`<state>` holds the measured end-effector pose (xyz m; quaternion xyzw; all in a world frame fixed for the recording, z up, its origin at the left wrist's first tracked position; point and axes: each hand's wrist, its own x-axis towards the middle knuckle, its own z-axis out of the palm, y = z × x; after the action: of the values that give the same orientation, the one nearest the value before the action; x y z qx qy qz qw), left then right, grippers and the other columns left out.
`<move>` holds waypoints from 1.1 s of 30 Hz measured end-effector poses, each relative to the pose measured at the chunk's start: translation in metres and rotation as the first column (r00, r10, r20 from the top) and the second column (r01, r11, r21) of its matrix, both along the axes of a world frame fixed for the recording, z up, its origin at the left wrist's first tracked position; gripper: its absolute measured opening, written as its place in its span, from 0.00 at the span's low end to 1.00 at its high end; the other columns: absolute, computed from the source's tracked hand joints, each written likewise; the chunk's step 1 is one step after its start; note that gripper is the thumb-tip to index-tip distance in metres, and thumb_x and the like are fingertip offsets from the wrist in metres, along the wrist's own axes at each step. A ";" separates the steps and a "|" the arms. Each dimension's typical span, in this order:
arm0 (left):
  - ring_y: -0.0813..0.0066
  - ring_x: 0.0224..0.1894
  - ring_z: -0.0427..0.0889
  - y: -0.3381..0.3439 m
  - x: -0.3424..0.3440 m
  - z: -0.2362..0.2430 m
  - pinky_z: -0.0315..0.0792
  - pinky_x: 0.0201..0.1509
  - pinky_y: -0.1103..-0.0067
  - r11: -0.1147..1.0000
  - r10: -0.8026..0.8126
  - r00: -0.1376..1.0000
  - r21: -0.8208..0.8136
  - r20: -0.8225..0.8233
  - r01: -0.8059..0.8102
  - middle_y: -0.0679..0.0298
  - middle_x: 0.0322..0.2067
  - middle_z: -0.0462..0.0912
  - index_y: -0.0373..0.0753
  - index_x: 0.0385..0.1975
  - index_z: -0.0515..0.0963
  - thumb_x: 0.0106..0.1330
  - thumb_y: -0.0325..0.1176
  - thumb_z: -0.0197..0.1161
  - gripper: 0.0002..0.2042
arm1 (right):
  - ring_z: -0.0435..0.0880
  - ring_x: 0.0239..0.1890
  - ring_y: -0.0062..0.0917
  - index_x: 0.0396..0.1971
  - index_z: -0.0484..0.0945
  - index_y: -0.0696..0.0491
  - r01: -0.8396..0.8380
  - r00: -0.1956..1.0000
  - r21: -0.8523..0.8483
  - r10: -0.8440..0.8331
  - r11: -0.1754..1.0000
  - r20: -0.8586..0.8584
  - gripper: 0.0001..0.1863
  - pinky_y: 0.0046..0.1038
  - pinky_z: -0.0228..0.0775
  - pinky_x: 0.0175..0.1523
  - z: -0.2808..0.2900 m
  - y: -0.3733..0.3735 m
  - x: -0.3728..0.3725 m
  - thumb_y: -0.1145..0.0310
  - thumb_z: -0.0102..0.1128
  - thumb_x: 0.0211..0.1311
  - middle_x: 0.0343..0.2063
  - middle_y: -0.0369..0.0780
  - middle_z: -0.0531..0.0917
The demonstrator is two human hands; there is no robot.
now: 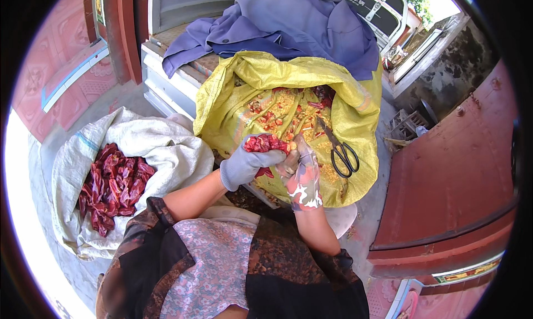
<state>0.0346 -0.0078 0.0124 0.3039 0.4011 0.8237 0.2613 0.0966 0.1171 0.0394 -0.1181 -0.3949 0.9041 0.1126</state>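
My left hand [242, 166], in a grey glove, is closed around a bunch of dried red chilli peppers [261, 143], their pale ends pointing right. Against those ends is my right hand [302, 174], in a camouflage-patterned glove with a stained palm. Its fingers are bent in at the peppers, their tips partly hidden. Both hands are above an open yellow woven sack [222, 91] strewn with yellow seeds [277, 103] and red pepper scraps. Black-handled scissors [345, 159] lie on the sack just right of my right hand, blades pointing away.
At left stands a white woven sack [166, 147] with more dried red chillies [114, 186]. A purple-blue cloth garment [277, 24] covers the yellow sack's far side, over a metal vehicle bed [166, 80]. A dark red metal door [444, 174] stands at right.
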 end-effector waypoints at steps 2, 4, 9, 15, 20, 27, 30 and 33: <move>0.85 0.27 0.72 -0.001 -0.005 -0.016 0.66 0.31 0.82 0.998 -0.026 0.995 -0.059 -0.101 0.020 0.71 0.23 0.76 0.35 0.28 0.77 0.59 0.29 0.59 0.04 | 0.60 0.12 0.12 0.25 0.70 0.50 -0.009 0.998 -0.081 0.014 0.997 0.058 0.13 0.18 0.51 0.18 -0.001 0.009 -0.006 0.57 0.49 0.65 0.14 0.30 0.68; 0.85 0.27 0.71 0.003 -0.003 -0.027 0.65 0.30 0.82 0.998 -0.039 0.999 -0.044 -0.012 0.039 0.71 0.22 0.75 0.35 0.26 0.77 0.60 0.29 0.59 0.05 | 0.59 0.13 0.10 0.26 0.70 0.48 0.032 0.992 0.038 -0.036 0.999 0.122 0.12 0.18 0.51 0.18 0.008 0.006 -0.009 0.57 0.50 0.65 0.15 0.30 0.68; 0.85 0.21 0.63 -0.028 -0.013 0.004 0.59 0.26 0.84 0.990 -0.048 0.998 0.137 0.038 0.042 0.71 0.17 0.66 0.38 0.23 0.73 0.59 0.31 0.60 0.06 | 0.71 0.23 0.16 0.41 0.76 0.54 -0.310 0.951 0.765 0.179 0.565 0.252 0.14 0.19 0.62 0.27 0.002 0.046 -0.012 0.61 0.50 0.64 0.21 0.33 0.76; 0.84 0.24 0.72 -0.168 -0.050 -0.006 0.68 0.29 0.84 0.736 0.382 0.886 -0.493 -0.263 -0.464 0.69 0.23 0.74 0.34 0.27 0.76 0.55 0.29 0.62 0.05 | 0.77 0.26 0.17 0.34 0.78 0.60 -0.346 0.938 0.877 0.143 0.334 0.316 0.11 0.20 0.69 0.34 0.034 0.050 -0.013 0.67 0.50 0.63 0.28 0.39 0.83; 0.75 0.34 0.77 -0.312 -0.048 -0.091 0.71 0.40 0.81 0.197 0.562 0.641 -0.669 -0.523 -0.717 0.63 0.31 0.79 0.35 0.41 0.76 0.49 0.36 0.68 0.20 | 0.68 0.16 0.10 0.35 0.77 0.56 -0.110 0.979 0.887 -0.103 0.448 0.174 0.13 0.13 0.55 0.18 0.020 0.128 -0.094 0.60 0.54 0.62 0.23 0.34 0.80; 0.56 0.55 0.67 -0.345 0.020 -0.089 0.62 0.56 0.66 -0.640 -0.096 0.863 -0.633 -0.496 -0.435 0.53 0.51 0.70 0.41 0.57 0.64 0.31 0.52 0.73 0.47 | 0.79 0.27 0.22 0.44 0.74 0.55 0.276 0.911 0.734 -0.412 0.621 0.006 0.17 0.25 0.69 0.26 0.023 0.208 -0.178 0.63 0.52 0.58 0.34 0.39 0.80; 0.54 0.55 0.66 -0.339 0.005 -0.057 0.63 0.55 0.66 -0.668 -0.240 0.819 -0.523 -0.521 -0.529 0.53 0.51 0.68 0.42 0.58 0.62 0.32 0.51 0.73 0.47 | 0.76 0.48 0.27 0.58 0.63 0.56 0.520 0.830 0.765 -0.435 0.381 -0.348 0.31 0.28 0.69 0.46 0.043 0.226 -0.196 0.58 0.59 0.56 0.49 0.42 0.75; 0.56 0.55 0.65 -0.323 -0.016 -0.016 0.62 0.55 0.65 -0.560 -0.394 0.649 -0.390 -0.651 -0.731 0.56 0.51 0.68 0.42 0.57 0.63 0.33 0.50 0.73 0.45 | 0.67 0.59 0.28 0.63 0.55 0.56 0.424 0.883 0.895 -0.283 0.141 -0.374 0.38 0.23 0.57 0.60 0.082 0.208 -0.184 0.60 0.61 0.55 0.57 0.47 0.69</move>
<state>0.0181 -0.3310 -0.0033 0.0511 0.9935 -0.1013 0.0000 -0.0875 0.3247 0.1217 -0.0606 -0.8164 0.4198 0.3920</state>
